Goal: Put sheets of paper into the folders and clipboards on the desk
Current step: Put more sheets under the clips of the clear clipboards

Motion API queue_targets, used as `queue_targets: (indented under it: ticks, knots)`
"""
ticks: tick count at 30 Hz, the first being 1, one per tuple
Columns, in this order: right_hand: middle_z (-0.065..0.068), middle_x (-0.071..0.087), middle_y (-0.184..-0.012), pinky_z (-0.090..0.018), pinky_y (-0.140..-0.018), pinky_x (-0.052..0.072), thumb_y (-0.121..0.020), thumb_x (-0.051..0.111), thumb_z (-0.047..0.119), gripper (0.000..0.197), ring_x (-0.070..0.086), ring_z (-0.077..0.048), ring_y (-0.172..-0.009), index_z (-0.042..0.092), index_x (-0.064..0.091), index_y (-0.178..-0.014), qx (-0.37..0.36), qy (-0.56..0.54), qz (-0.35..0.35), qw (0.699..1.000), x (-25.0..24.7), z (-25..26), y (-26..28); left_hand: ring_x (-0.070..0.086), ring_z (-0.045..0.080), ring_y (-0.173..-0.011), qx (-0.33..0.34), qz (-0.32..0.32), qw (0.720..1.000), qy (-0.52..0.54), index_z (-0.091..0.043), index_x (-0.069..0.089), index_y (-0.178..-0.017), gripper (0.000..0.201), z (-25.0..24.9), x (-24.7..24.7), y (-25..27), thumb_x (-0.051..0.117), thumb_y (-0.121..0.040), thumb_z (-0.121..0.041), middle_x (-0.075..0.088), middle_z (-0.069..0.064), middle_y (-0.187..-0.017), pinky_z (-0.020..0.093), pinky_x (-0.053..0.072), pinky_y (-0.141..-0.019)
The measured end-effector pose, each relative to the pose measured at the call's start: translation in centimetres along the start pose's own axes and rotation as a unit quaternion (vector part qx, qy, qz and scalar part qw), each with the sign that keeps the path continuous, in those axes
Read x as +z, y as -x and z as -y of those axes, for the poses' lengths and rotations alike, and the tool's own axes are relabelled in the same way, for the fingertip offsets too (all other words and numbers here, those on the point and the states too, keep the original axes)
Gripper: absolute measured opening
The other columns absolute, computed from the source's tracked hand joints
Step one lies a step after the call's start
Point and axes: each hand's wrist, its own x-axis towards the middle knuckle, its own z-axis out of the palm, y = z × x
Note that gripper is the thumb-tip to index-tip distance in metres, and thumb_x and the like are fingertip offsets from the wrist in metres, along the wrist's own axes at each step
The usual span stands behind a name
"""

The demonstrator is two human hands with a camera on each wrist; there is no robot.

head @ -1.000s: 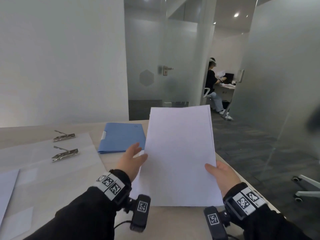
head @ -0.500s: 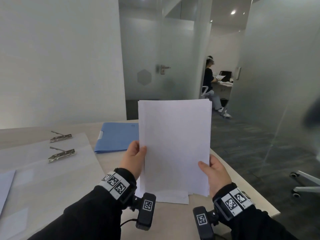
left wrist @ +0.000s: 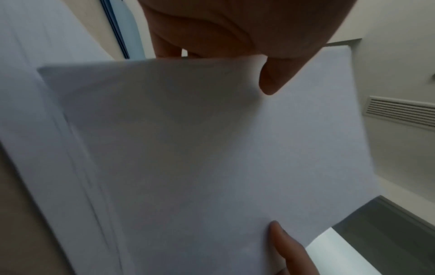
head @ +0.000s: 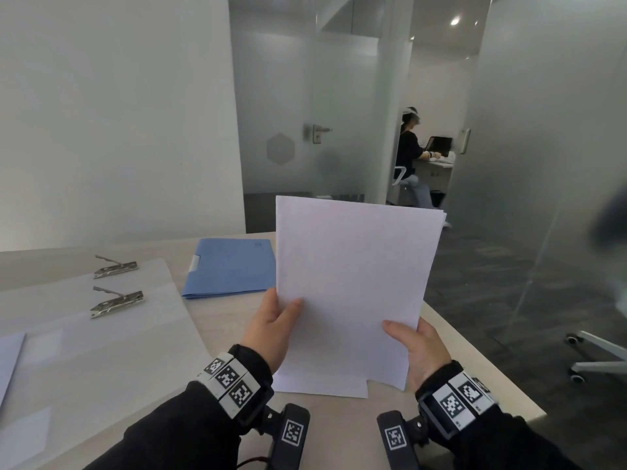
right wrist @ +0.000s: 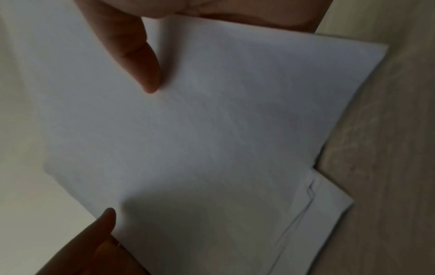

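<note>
At the far left of the bench point(head: 217, 337), two clear clipboards point(head: 101, 337) lie overlapped, each with a metal clip point(head: 117, 301) at its far end. To their right, farther back, a closed blue folder point(head: 230, 266) lies flat.

Right of that, the left hand point(head: 271, 329) pinches the left edge of a stack of white paper point(head: 353, 283), thumb on the near face and fingers hidden behind. The stack is held up, tilted nearly upright above the near right part of the bench, with its lower edge at or just over another sheet point(head: 319, 385) lying flat there; I cannot tell whether they touch. The right hand point(head: 417, 347) grips the lower right edge the same way, thumb in front.

The stack looks light and floppy. Its sheets are slightly fanned at the top right corner, so they can slide over one another. Held by both side edges near the bottom, as now, the paper stays flat; a one-handed hold at a corner would probably let it droop and spill.
</note>
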Motion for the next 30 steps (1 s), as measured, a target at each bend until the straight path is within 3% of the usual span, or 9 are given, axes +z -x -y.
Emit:
queue_targets:
  ticks: [4,8,15,18,21,23,26,27,30]
  knots:
    - [-0.024,0.070,-0.096,-0.047,-0.078,0.052,-0.088,0.058,-0.003,0.019,0.066,-0.038,-0.085,-0.004,0.065,-0.106,0.003,0.010,0.000,1.000,0.0,0.2,0.1,0.067,0.011,-0.102,-0.021,-0.001,1.000,0.003,-0.035,0.061,-0.110,0.021,0.0,-0.3,0.0,0.051,-0.092,-0.033,0.073,-0.012,-0.107,0.042,0.051,-0.097]
    - [-0.022,0.071,-0.092,-0.040,-0.071,0.052,-0.083,0.066,0.002,0.020,0.067,-0.035,-0.081,-0.005,0.067,-0.103,-0.002,0.046,-0.004,0.999,0.5,0.1,0.5,0.069,0.020,-0.099,-0.042,0.004,0.999,-0.005,-0.033,0.068,-0.104,0.025,0.3,-0.6,0.3,0.048,-0.088,-0.034,0.075,-0.004,-0.102,0.047,0.052,-0.094]
    - [-0.002,0.078,-0.092,-0.029,-0.072,0.053,-0.096,0.054,0.008,0.020,0.073,-0.018,-0.085,0.014,0.071,-0.101,-0.045,0.184,0.046,0.981,2.3,-0.1,1.0,0.067,0.029,-0.091,-0.103,-0.029,0.994,0.037,-0.016,0.069,-0.101,0.020,0.0,-3.9,0.1,0.049,-0.096,-0.014,0.075,0.007,-0.097,0.045,0.053,-0.087]
    - [0.000,0.077,-0.093,-0.028,-0.071,0.053,-0.097,0.052,0.014,0.019,0.072,-0.017,-0.085,0.018,0.071,-0.100,-0.050,0.217,0.050,0.974,3.8,-0.5,0.9,0.063,0.025,-0.081,-0.146,-0.020,0.988,0.038,-0.012,0.068,-0.102,0.022,-0.6,-6.5,0.4,0.051,-0.096,-0.025,0.071,0.007,-0.093,0.035,0.049,-0.077]
    - [-0.002,0.075,-0.093,-0.032,-0.069,0.051,-0.097,0.052,0.016,0.017,0.070,-0.022,-0.086,0.019,0.069,-0.098,-0.043,0.212,0.049,0.975,5.8,-1.2,0.5,0.062,0.018,-0.074,-0.166,-0.089,0.982,0.000,-0.009,0.066,-0.098,0.026,-0.4,-10.8,0.6,0.048,-0.097,-0.027,0.070,0.006,-0.089,0.021,0.044,-0.061]
    - [-0.003,0.074,-0.093,-0.035,-0.075,0.052,-0.097,0.053,0.016,0.017,0.069,-0.024,-0.088,0.021,0.069,-0.096,-0.032,0.208,0.056,0.976,7.4,-1.9,0.3,0.063,0.020,-0.077,-0.184,-0.144,0.972,-0.013,0.001,0.065,-0.102,0.026,0.5,-14.4,0.9,0.051,-0.095,-0.019,0.070,0.009,-0.088,0.025,0.048,-0.068]
    - [-0.006,0.075,-0.096,-0.043,-0.088,0.053,-0.096,0.054,0.016,0.016,0.069,-0.028,-0.091,0.019,0.069,-0.098,-0.017,0.218,0.072,0.973,10.0,-3.2,0.1,0.065,0.027,-0.085,-0.205,-0.232,0.951,-0.018,0.007,0.066,-0.105,0.027,2.5,-19.3,1.9,0.056,-0.090,-0.013,0.071,0.010,-0.084,0.042,0.052,-0.094]
    - [-0.007,0.075,-0.096,-0.045,-0.089,0.053,-0.096,0.054,0.016,0.016,0.069,-0.029,-0.091,0.018,0.070,-0.099,-0.014,0.221,0.080,0.972,10.9,-3.7,0.0,0.065,0.027,-0.084,-0.213,-0.249,0.945,-0.015,0.006,0.066,-0.104,0.026,2.9,-20.5,2.4,0.056,-0.090,-0.013,0.071,0.009,-0.085,0.041,0.052,-0.092]
    - [-0.010,0.075,-0.096,-0.048,-0.089,0.053,-0.095,0.054,0.013,0.016,0.069,-0.032,-0.091,0.018,0.069,-0.097,0.003,0.223,0.106,0.969,13.7,-5.0,0.0,0.061,0.017,-0.076,-0.236,-0.258,0.937,0.017,0.001,0.062,-0.103,0.019,2.8,-22.4,4.2,0.050,-0.094,-0.011,0.067,0.011,-0.092,0.025,0.051,-0.060]
